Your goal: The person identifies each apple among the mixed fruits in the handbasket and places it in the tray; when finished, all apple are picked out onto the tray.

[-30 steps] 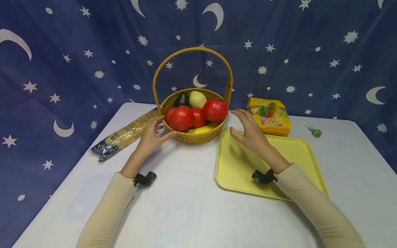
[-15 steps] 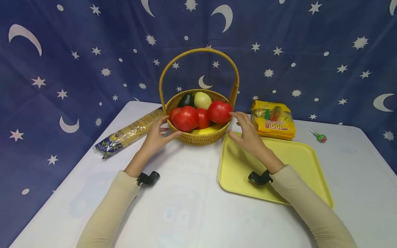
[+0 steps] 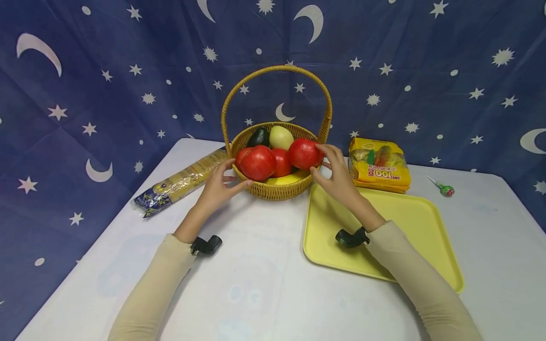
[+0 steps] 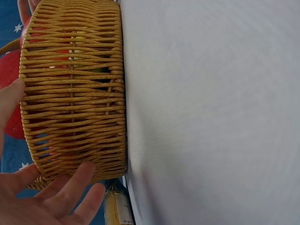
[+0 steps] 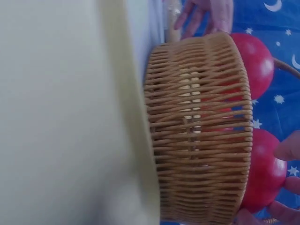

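Observation:
A wicker basket (image 3: 276, 190) with a tall handle stands at the back of the table. It holds several red tomatoes (image 3: 258, 163), a dark green avocado (image 3: 258, 137), a pale round fruit (image 3: 281, 138) and something yellow lying low at the front. My left hand (image 3: 216, 188) rests against the basket's left side, thumb on the front rim and fingers spread along the wicker. The fingers and thumb of my right hand (image 3: 339, 182) are around the rightmost tomato (image 3: 304, 154); the right wrist view has them pressed on its skin (image 5: 262, 176).
A yellow tray (image 3: 379, 237) lies under my right forearm, its left edge close to the basket. Behind it sits a yellow food packet (image 3: 378, 166), with a lollipop (image 3: 446, 190) to the right. A long pasta packet (image 3: 181, 180) lies left of the basket.
My right hand has moved left from beside the basket onto the rightmost tomato. My left hand stays at the basket's left side. The head view has shifted slightly, so the scene sits further right.

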The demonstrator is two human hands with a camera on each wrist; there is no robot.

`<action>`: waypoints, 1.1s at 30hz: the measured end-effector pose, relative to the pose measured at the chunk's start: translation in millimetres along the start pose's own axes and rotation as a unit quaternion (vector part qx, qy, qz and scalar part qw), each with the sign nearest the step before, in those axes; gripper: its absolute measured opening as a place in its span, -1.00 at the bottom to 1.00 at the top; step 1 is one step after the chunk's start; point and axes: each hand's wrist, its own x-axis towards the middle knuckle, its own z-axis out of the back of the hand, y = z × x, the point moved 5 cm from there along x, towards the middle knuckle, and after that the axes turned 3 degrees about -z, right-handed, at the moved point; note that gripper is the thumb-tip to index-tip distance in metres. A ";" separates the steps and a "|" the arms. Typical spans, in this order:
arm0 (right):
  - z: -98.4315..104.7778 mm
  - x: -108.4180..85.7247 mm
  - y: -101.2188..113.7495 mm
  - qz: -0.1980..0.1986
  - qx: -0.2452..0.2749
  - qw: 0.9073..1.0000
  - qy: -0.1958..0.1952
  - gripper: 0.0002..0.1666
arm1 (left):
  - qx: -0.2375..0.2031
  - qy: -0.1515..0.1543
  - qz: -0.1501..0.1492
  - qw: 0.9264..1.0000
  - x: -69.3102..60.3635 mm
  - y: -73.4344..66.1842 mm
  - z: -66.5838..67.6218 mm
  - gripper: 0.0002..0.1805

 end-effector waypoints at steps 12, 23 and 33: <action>5.1 4.5 41.2 -0.072 0.033 0.997 0.004 -0.38 | -0.001 0.004 -0.003 1.000 1.3 1.9 -0.6 -0.09; -3.6 21.3 7.2 -0.080 0.049 0.995 0.009 -0.27 | -0.010 0.006 -0.008 1.000 2.5 1.4 -1.5 -0.10; -10.5 28.8 -9.3 -0.076 0.036 0.996 0.000 -0.18 | -0.015 0.005 -0.012 1.000 1.4 0.4 -0.8 -0.12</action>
